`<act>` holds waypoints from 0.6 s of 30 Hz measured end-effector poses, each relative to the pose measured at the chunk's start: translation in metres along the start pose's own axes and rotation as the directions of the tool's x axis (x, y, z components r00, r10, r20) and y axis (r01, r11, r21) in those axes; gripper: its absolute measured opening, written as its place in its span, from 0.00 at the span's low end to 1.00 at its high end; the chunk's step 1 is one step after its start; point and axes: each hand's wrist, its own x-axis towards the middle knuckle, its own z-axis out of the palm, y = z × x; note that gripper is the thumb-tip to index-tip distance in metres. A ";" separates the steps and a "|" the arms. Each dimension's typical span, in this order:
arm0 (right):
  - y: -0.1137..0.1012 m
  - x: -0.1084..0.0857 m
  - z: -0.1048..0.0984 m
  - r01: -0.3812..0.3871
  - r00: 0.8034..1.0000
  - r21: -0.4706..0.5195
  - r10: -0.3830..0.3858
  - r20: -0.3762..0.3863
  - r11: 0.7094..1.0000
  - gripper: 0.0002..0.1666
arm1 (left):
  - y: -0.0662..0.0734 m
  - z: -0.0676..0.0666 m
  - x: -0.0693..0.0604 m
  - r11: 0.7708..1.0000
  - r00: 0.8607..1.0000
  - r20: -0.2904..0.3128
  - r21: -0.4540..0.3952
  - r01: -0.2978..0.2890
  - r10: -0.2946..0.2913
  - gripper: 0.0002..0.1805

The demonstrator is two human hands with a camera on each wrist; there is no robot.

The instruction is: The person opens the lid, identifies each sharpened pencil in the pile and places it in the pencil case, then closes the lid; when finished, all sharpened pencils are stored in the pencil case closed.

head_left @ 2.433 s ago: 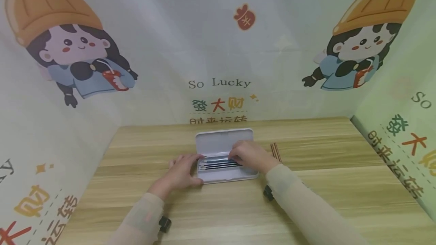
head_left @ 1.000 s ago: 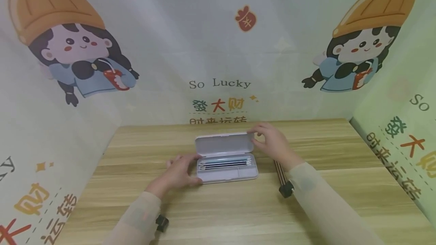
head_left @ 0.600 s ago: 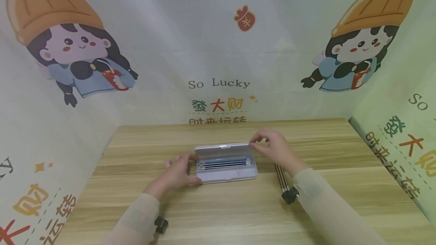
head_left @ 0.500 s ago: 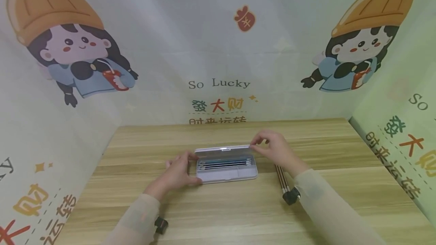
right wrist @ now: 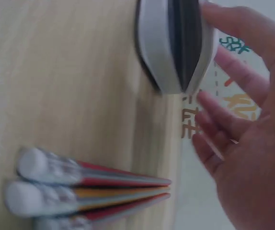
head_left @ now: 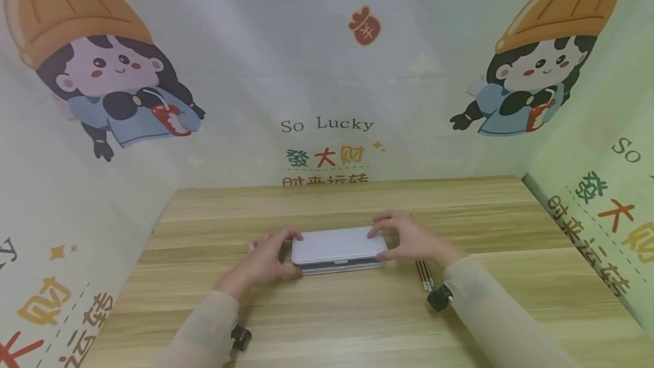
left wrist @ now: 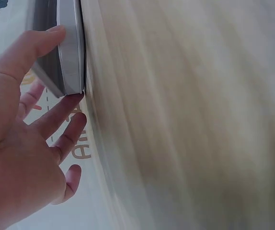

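Observation:
A white pencil case (head_left: 337, 246) lies near the middle of the table, its lid almost down. Along the front a narrow dark gap shows between lid and base; the pencils inside are hidden. My left hand (head_left: 263, 260) holds the left end, thumb at the front and fingers toward the back. In the left wrist view, the thumb rests on the case's side wall (left wrist: 70, 52) and a fingertip touches its far corner. At the other end, my right hand (head_left: 409, 240) has its thumb on the lid's front corner and its fingers at the back edge.
Red-and-dark striped pencils (head_left: 425, 276) with white erasers lie on the wooden table (head_left: 327, 322) right of the case, partly under the right wrist. A yellowish striped pencil (right wrist: 123, 194) lies among them. A printed curtain (head_left: 235, 72) encloses the table's back and sides.
The right hand has left the case's inside, taken the raised lid's right corner and swung it forward and down over the pencils. The left hand has stayed at the left end.

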 end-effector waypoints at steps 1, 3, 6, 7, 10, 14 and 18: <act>0.002 0.000 0.002 -0.003 1.000 -0.001 0.003 0.013 1.000 0.27 | 0.000 0.000 0.000 1.000 1.000 0.000 0.008 -0.004 0.004 0.38; 0.005 0.000 0.006 0.002 0.999 0.013 -0.002 0.032 1.000 0.31 | 0.000 -0.001 -0.001 1.000 1.000 0.009 0.022 -0.009 0.009 0.38; 0.007 0.000 0.010 0.031 0.999 0.009 -0.032 0.024 0.999 0.33 | 0.000 -0.002 -0.002 1.000 1.000 0.028 0.028 -0.006 0.005 0.37; 0.007 0.000 0.011 0.040 0.999 0.010 -0.040 0.019 0.999 0.33 | 0.000 -0.002 -0.002 1.000 0.999 0.032 0.023 -0.003 0.002 0.36; 0.006 -0.001 0.013 0.029 1.000 0.006 -0.029 0.006 1.000 0.34 | 0.000 -0.004 -0.001 1.000 0.999 0.051 0.017 0.018 -0.018 0.34; 0.005 -0.002 0.014 -0.014 1.000 0.003 0.014 0.004 1.000 0.34 | 0.001 -0.007 0.000 1.000 0.998 0.062 0.012 0.025 -0.026 0.34; 0.005 -0.001 0.016 -0.038 0.999 -0.010 0.039 0.011 0.999 0.34 | 0.003 -0.009 0.001 1.000 0.998 0.062 0.021 0.018 -0.019 0.33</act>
